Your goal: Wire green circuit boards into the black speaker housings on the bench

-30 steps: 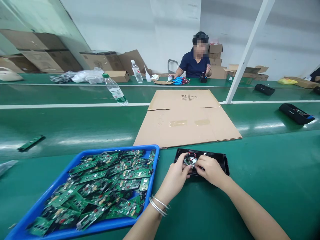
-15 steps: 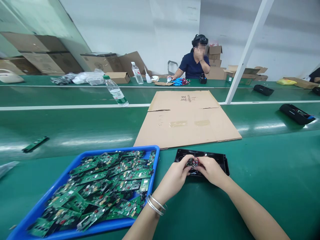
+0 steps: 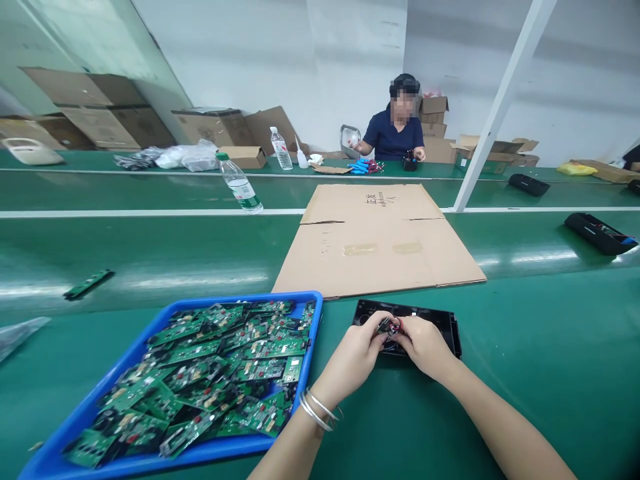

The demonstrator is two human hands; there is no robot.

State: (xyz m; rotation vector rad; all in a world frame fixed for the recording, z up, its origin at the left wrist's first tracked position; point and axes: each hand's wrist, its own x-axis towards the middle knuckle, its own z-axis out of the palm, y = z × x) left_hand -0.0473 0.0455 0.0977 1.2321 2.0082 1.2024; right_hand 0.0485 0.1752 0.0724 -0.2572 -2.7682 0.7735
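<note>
The left hand [image 3: 357, 350] pinches a small circuit board [image 3: 385, 328] between thumb and forefinger. The right hand [image 3: 425, 343] meets it from the right, thumb and fingers bent in beside a red wire [image 3: 399, 324]; whether it pinches that wire cannot be told, as its own fingers hide the contact. The small circuit board is over the left half of a black plastic casing [image 3: 443, 323], which lies open on the green desk [image 3: 525, 373]. Silver bangles [image 3: 319, 411] circle the left wrist.

To the left, a blue tray [image 3: 320, 313] is heaped with green circuit boards [image 3: 250, 357]. Just beyond the casing, a flat cardboard sheet [image 3: 385, 263] reaches toward the far side. A single green board [image 3: 89, 285] lies at far left, past the tray, and a black housing [image 3: 597, 233] at far right. Further off are a green-capped bottle [image 3: 241, 187], blue cylinders [image 3: 359, 167] with red wires, and a co-worker [image 3: 395, 139] in navy, seated at the far desk; cardboard boxes [image 3: 113, 113] stand at far left.
</note>
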